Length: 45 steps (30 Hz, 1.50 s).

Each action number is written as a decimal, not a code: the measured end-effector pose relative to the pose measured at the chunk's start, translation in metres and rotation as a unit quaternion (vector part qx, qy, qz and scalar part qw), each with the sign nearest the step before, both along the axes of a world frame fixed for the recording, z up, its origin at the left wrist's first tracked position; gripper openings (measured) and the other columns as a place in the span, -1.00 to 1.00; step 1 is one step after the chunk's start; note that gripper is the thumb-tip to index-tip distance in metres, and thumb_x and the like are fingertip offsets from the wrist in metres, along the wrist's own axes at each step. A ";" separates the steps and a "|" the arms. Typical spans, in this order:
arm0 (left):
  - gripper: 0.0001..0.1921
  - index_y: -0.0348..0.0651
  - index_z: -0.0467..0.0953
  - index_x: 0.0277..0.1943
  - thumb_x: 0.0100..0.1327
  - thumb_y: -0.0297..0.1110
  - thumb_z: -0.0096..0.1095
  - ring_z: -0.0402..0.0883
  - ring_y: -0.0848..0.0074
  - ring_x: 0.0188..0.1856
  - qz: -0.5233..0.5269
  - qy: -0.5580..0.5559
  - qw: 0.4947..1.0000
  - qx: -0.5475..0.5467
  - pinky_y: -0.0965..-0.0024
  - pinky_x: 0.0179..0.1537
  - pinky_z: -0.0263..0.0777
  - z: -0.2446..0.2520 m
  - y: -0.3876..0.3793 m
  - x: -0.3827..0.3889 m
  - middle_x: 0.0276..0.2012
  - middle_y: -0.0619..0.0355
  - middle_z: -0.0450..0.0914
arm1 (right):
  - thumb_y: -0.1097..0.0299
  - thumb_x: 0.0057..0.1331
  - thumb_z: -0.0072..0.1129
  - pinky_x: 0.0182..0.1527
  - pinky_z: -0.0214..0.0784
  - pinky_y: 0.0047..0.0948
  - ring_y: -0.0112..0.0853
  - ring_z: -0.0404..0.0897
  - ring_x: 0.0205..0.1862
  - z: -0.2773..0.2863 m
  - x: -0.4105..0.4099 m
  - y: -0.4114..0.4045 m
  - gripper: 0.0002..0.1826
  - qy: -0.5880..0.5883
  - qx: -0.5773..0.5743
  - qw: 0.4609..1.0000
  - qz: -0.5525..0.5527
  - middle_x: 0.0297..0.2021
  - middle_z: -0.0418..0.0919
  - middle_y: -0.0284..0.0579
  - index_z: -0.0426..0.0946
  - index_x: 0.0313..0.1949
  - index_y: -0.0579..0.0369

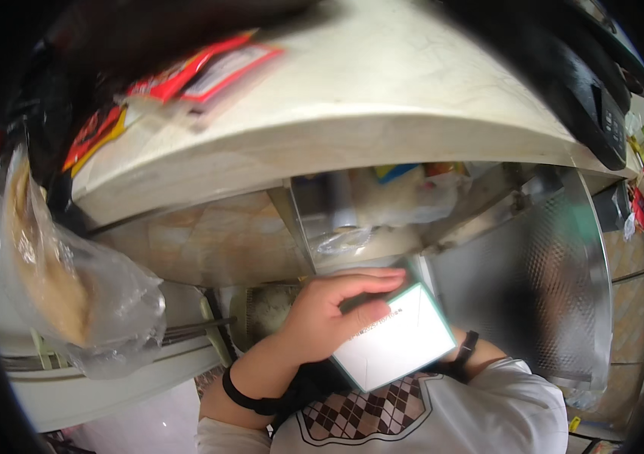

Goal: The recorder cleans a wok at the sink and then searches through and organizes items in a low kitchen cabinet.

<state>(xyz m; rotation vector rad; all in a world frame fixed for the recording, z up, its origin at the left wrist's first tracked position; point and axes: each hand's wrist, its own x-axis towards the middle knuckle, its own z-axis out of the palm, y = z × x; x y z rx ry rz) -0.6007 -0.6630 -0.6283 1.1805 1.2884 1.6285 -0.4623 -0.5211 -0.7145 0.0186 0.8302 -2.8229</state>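
Note:
A carton with a white printed end face and green edges is held tilted in front of my chest. My left hand grips it from the left, with the thumb over the end face and the fingers along the far side. My right forearm reaches behind the carton's right edge, and that hand is hidden there. Just beyond stands an open cabinet under the counter, its inside lined in metal. Plastic bags and blurred packages sit in it. Its metal-lined door is swung out to the right.
Above the cabinet runs a pale stone-patterned countertop with red packets at its left. A black appliance stands near the right end. On the left hangs a clear plastic bag with something tan inside, close to a white rack-like unit.

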 end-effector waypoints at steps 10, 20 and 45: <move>-0.78 -0.33 0.53 -0.16 0.14 -0.44 0.13 0.49 0.30 -0.01 0.008 0.060 0.998 -0.004 0.30 0.11 0.23 0.013 0.005 0.006 -0.10 -0.05 0.53 | 0.36 -0.04 0.31 0.21 0.03 -0.23 -0.27 0.21 0.20 0.001 0.009 0.007 -0.19 -0.026 0.032 0.999 0.013 0.15 0.25 -0.12 0.12 0.21 0.04; -0.79 -0.33 0.53 -0.17 0.11 -0.49 0.14 0.48 0.32 0.01 0.012 0.100 0.995 -0.003 0.30 0.12 0.22 0.023 0.006 0.011 -0.10 -0.03 0.54 | 0.35 -0.07 0.34 0.21 0.04 -0.24 -0.28 0.22 0.19 -0.006 0.003 0.010 -0.17 -0.056 0.057 0.997 0.011 0.14 0.26 -0.12 0.12 0.21 0.03; 0.11 -0.31 -0.06 0.21 -0.36 -0.12 0.58 0.15 0.25 0.21 0.233 0.274 0.932 -0.051 0.22 0.20 0.01 -0.060 -0.022 0.042 0.17 -0.09 0.10 | 0.39 -0.09 0.30 0.21 -0.02 -0.39 -0.36 0.11 0.24 0.001 -0.029 0.105 -0.16 0.144 0.307 0.918 -0.207 0.23 0.04 -0.14 0.14 0.22 0.04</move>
